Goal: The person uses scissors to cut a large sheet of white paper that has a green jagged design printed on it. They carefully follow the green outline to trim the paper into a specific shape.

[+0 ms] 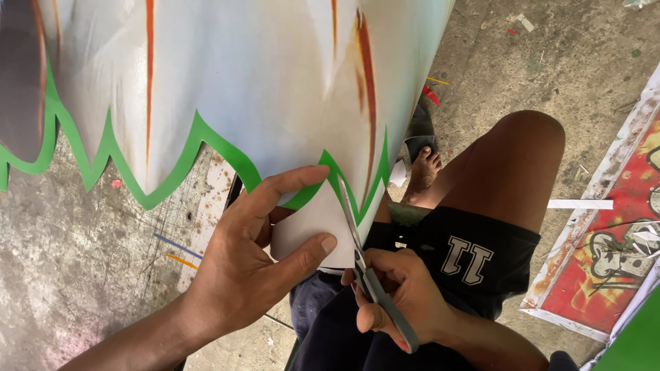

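- A large printed sheet (227, 75), pale with orange streaks and a wavy green border (110, 148), hangs down from the top of the view over a stained concrete floor (75, 254).
- The left hand (254, 254) comes up from the lower left and is clamped on the sheet's lower edge: the forefinger lies along the green border and the thumb presses the white underside of the flap (309, 230) from below, holding it taut.
- Just right of that thumb, the scissors (368, 275) stand with their blades pointing up and slightly left. The long axis runs from the grey handle near the wrist up to the tips, which sit at the green border where it dips into a notch.
- The right hand (405, 299) is closed around the scissors' handles, fingers through the loops. The blades look nearly together, though the sheet hides part of them.
- The cut line lies above and ahead of the right hand, and the left hand is the nearer one to the flap being trimmed.
- Further right are the person's bent knee (529, 148) in black shorts (474, 257) and a bare foot (423, 168) on the floor.
- At the far right edge lies another printed banner (612, 261), red with a cartoon figure.
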